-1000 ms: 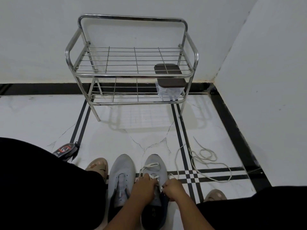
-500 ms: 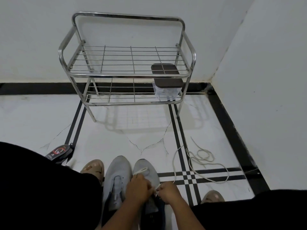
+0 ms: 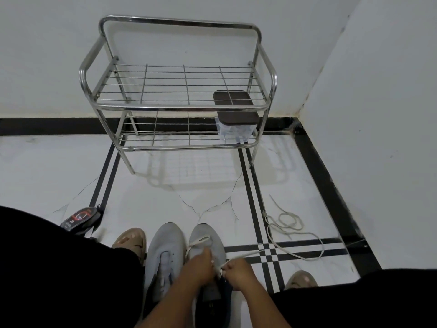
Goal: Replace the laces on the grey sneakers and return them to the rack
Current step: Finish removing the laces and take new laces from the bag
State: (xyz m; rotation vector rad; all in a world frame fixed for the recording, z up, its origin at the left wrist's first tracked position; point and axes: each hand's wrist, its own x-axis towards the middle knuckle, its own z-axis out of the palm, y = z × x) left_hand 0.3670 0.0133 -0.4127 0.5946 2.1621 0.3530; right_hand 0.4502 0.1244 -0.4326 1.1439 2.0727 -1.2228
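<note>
Two grey shoes are set side by side on the floor (image 3: 165, 190), toes toward the rack (image 3: 179, 105), so both can be reached from a seat. The left shoe (image 3: 165, 252) has no lace showing. The right shoe (image 3: 208, 242) is being laced. A white lace (image 3: 198, 241) is looped over its front and is pinched by the left hand (image 3: 196, 266), likely so it stays tight. The other end is pinched by the right hand (image 3: 236, 268), close to the eyelets, and is likely being pulled through. Both hands are curled shut around the lace.

A loose lace (image 3: 290, 228) is left on the floor to the right, perhaps for the left shoe, or perhaps an old one. A box (image 3: 236, 124) with a dark lid is kept on the low shelf of the rack. The top shelf is bare, so the shoes can be put there later. The job looks not yet half done.
</note>
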